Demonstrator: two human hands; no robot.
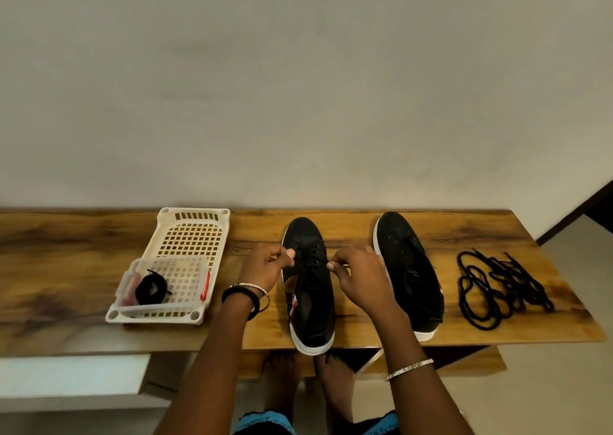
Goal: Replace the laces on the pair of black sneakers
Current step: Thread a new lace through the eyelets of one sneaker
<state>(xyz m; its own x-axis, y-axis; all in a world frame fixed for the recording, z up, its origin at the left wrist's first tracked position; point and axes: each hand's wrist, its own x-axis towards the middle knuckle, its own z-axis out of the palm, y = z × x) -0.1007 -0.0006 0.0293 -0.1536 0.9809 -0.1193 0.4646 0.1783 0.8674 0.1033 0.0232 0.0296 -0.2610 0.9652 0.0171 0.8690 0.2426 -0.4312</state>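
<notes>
Two black sneakers with white soles stand on a wooden table, toes pointing away from me. The left sneaker has a black lace threaded through its upper eyelets. My left hand pinches one end of that lace at the shoe's left side. My right hand pinches the other end at its right side. The right sneaker stands unlaced, its eyelets bare. A loose pile of black laces lies on the table to the right of the shoes.
A white perforated plastic basket sits at the left with a small clear box inside, holding a coiled black lace. A wall runs behind the table. My bare feet show below the front edge.
</notes>
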